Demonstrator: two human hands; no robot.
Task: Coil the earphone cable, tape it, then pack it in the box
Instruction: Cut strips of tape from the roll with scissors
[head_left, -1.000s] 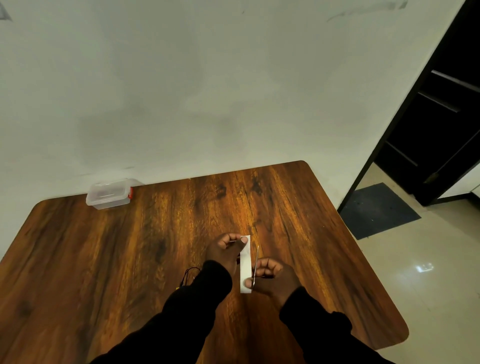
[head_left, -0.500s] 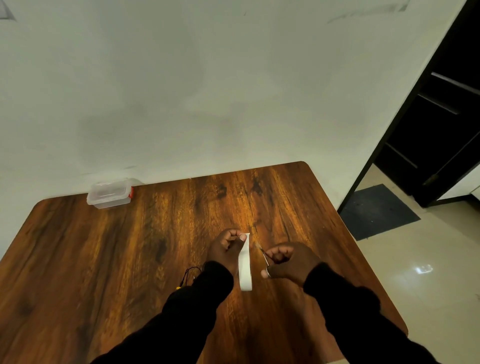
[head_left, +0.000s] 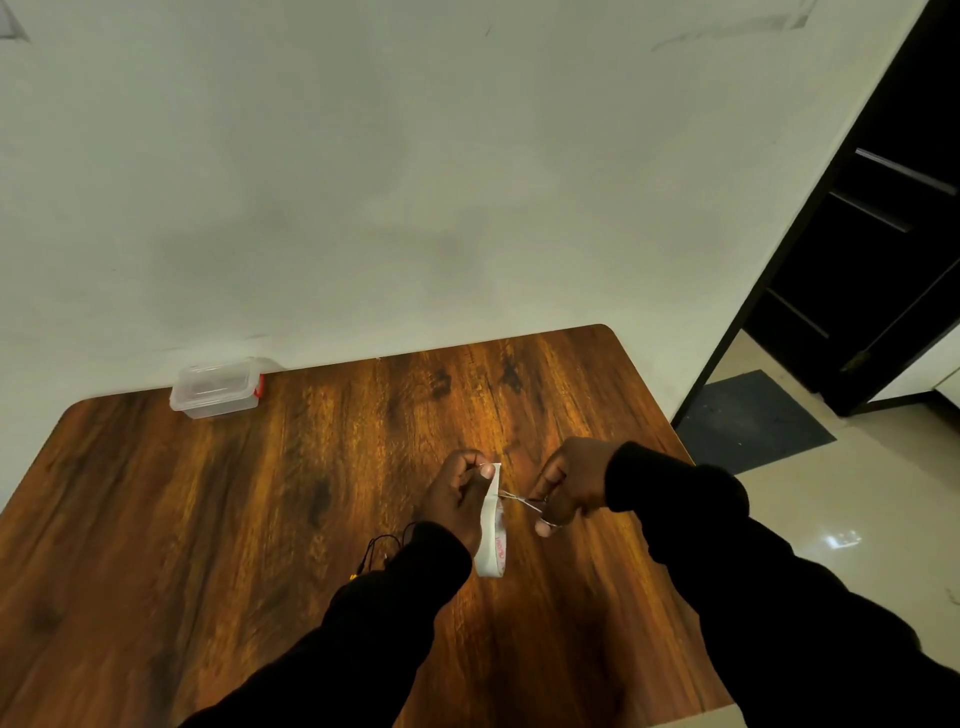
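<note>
Two hands meet above the middle of our wooden table, both in black sleeves. Our left hand pinches the top of a white strip of tape, which hangs down from the fingers with faint red print on its face. Our right hand is closed through the handles of small metal scissors, whose thin blades point left and reach the edge of the tape; whether they are cutting it we cannot tell.

Just left of our left sleeve the black earphone cable lies on the table, partly hidden behind that forearm, with a small yellow bit at its near end. How neatly it is coiled we cannot tell.

Well apart from all this, the clear plastic box with a red clasp sits at the far left corner of the table, against the pale wall. To the right, beyond the table edge, a dark doormat lies on the glossy floor before a dark doorway.
</note>
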